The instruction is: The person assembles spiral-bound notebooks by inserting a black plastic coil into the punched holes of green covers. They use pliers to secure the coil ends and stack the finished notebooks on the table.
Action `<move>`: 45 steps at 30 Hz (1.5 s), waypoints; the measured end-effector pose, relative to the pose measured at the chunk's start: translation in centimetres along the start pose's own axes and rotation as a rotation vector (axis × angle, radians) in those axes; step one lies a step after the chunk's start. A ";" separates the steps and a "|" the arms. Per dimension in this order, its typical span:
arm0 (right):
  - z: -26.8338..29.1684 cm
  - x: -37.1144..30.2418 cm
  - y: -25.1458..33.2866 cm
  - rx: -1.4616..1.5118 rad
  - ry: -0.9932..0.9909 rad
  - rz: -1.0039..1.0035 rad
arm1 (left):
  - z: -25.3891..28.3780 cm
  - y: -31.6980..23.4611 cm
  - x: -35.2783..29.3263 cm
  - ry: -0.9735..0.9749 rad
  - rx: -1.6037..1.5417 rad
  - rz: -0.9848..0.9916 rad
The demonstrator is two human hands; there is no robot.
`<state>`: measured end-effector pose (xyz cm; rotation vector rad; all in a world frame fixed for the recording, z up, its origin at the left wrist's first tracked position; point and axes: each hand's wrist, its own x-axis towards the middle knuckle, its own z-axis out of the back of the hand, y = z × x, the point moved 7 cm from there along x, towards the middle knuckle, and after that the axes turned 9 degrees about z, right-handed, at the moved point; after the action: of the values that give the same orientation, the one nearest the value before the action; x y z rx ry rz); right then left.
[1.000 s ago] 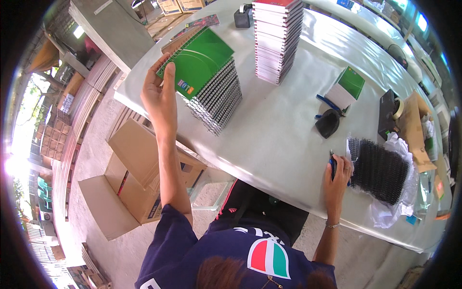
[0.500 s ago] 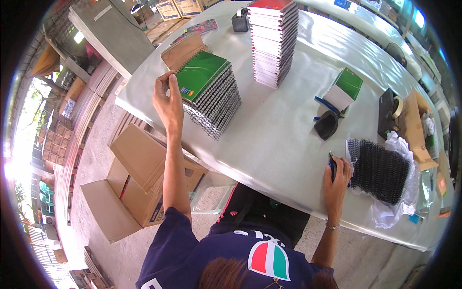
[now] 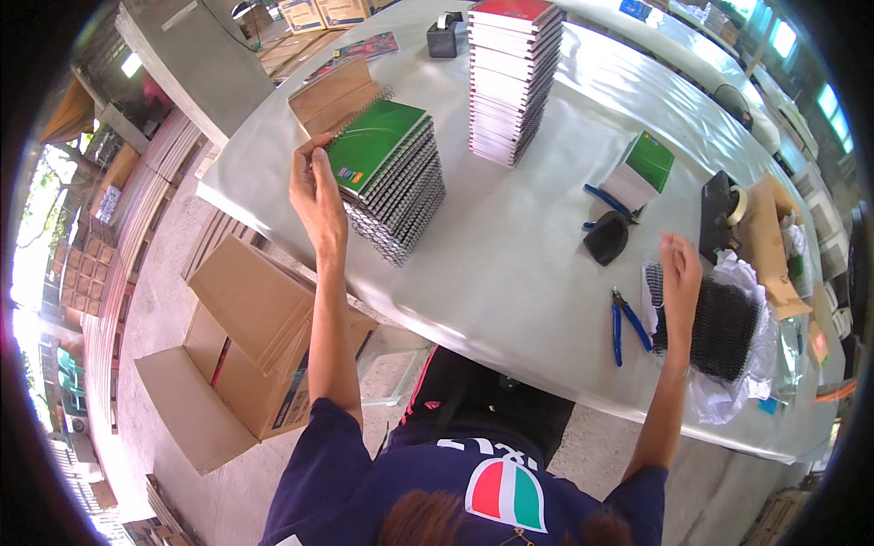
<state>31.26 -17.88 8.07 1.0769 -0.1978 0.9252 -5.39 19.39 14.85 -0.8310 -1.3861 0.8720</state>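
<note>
1. Upper left of frame: green notebook stack (image 3: 391, 173), left hand (image 3: 319, 197) at its edge; cannot tell whether it grips.
2. Right of frame: right hand (image 3: 681, 280), loosely open, above black coils (image 3: 728, 329).

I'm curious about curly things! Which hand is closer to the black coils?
Right. The right hand overlaps the black coils in view; the left hand is far left, beside the green-topped notebook stack.

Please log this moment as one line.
left hand: at green-covered spiral notebook stack | right hand: over black wire coils, apparently empty | blue-handled pliers: on white table
</note>
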 end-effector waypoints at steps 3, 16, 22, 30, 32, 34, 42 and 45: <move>0.4 4.5 -4.9 0.092 -0.114 -0.139 | -0.8 0.7 0.1 0.026 0.010 0.050; -4.8 10.1 -12.4 0.275 -0.277 -0.421 | 3.8 -6.5 -5.5 -0.323 0.222 -0.510; -1.2 9.2 -4.3 0.014 -0.243 -0.066 | -0.7 -9.6 -11.5 0.013 0.196 -0.574; -2.1 -1.2 14.5 -0.037 0.305 0.220 | -10.7 -14.0 -18.2 0.749 0.406 -0.652; -2.6 -3.4 14.8 0.003 0.387 0.162 | -11.3 -11.5 -19.6 0.990 0.445 -0.584; -0.1 -4.0 13.3 0.011 0.271 0.101 | -11.2 -10.4 -19.6 0.994 0.396 -0.537; 19.8 -13.1 -4.9 -1.153 -0.280 -0.649 | -10.1 -5.3 -19.0 0.927 0.597 -0.492; 20.9 -14.6 -8.3 -1.171 -0.228 -0.531 | -10.0 -2.9 -19.8 0.982 0.673 -0.456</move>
<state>34.06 -44.40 4.82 0.0991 -0.5286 0.0985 4.81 0.57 8.15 -0.2907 -0.3276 0.4008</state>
